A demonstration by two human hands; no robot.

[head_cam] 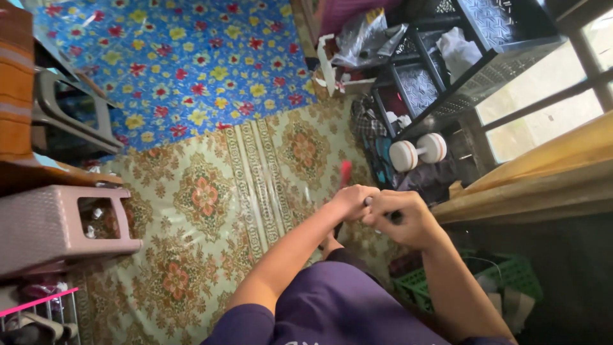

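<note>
Both my hands are closed around a thin dark handle, held in front of my body. My left hand grips it beside my right hand, and the two touch. A grey tip of the handle shows between them. Below the hands, a blurred red part reaches towards the patterned floor covering; I cannot tell what kind of tool it is. My foot shows just under my left wrist.
A black plastic shelf rack with cloths and bags stands at the upper right, with a white dumbbell at its foot. A green basket sits lower right. A pinkish plastic stool is at the left. A yellow curtain hangs right.
</note>
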